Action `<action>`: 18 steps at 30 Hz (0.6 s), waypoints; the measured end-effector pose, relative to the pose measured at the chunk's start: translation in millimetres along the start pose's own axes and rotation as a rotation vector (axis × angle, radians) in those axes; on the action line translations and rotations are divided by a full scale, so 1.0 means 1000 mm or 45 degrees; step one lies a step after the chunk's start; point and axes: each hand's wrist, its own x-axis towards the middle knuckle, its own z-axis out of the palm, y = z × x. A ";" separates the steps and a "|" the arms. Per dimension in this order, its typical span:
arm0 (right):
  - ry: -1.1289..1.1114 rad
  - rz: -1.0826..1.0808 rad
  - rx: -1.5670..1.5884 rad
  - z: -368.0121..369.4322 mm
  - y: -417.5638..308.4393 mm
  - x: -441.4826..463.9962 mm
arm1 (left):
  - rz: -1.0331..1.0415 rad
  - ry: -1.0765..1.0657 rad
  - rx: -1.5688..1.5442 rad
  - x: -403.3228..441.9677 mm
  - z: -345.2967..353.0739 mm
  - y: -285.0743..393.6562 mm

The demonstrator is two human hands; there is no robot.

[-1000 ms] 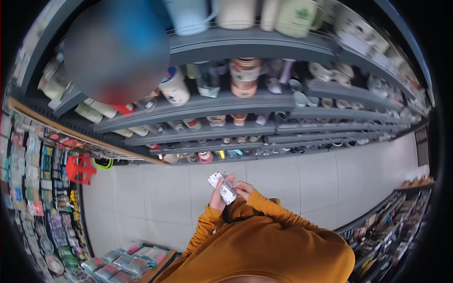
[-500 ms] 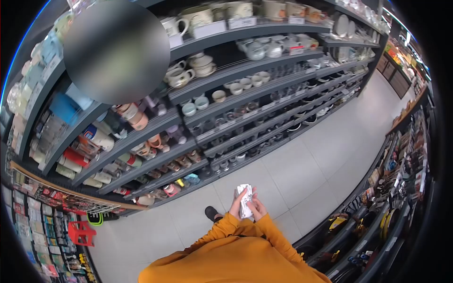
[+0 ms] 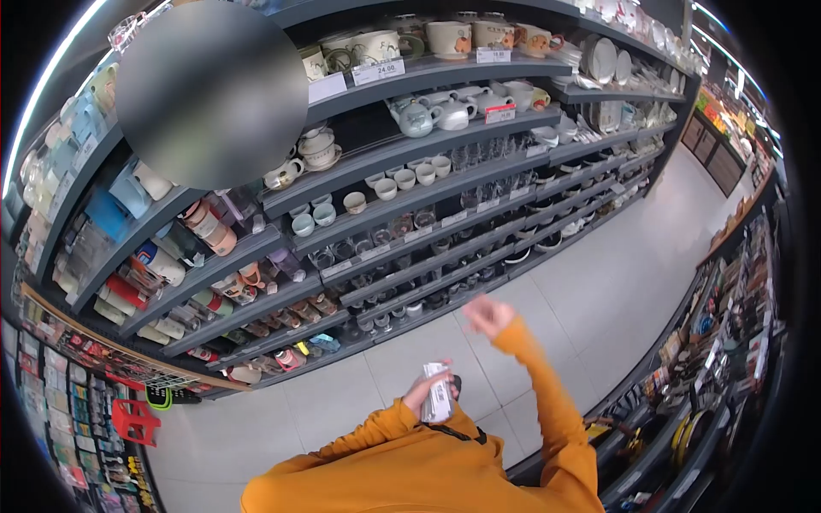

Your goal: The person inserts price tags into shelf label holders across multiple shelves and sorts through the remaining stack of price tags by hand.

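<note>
One stack of tags [image 3: 439, 400] is pinched in the left grip [image 3: 416, 397] of a person [image 3: 402, 470] in orange, low in front of the shelf [image 3: 385, 160]. The right grip [image 3: 491, 316], outstretched nearer the shelf, is too blurred to tell whether spread or pressed together. Teapots [image 3: 416, 118] line the shelf's upper part, cups [image 3: 405, 179] the tier just below; a red stool [image 3: 135, 422] stands off the shelf's left end.
</note>
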 end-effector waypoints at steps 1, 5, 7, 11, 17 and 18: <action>0.143 -0.303 -0.016 -0.011 -0.012 0.032 | -0.057 -0.058 0.069 0.007 0.008 -0.003; 0.310 -0.695 -0.119 -0.068 -0.121 0.128 | -0.274 -0.369 0.200 0.053 0.032 -0.017; 0.411 -0.924 -0.160 -0.087 -0.153 0.179 | -0.215 -0.316 0.148 0.064 0.045 -0.004; 0.532 -1.078 -0.298 -0.110 -0.205 0.265 | -0.083 -0.300 0.144 0.053 0.070 0.021; 0.592 -0.791 -0.528 -0.108 -0.236 0.365 | 0.293 -0.039 -0.180 0.067 0.067 0.018; 0.572 -0.713 -0.475 -0.108 -0.241 0.368 | 0.339 -0.008 -0.244 0.066 0.074 0.024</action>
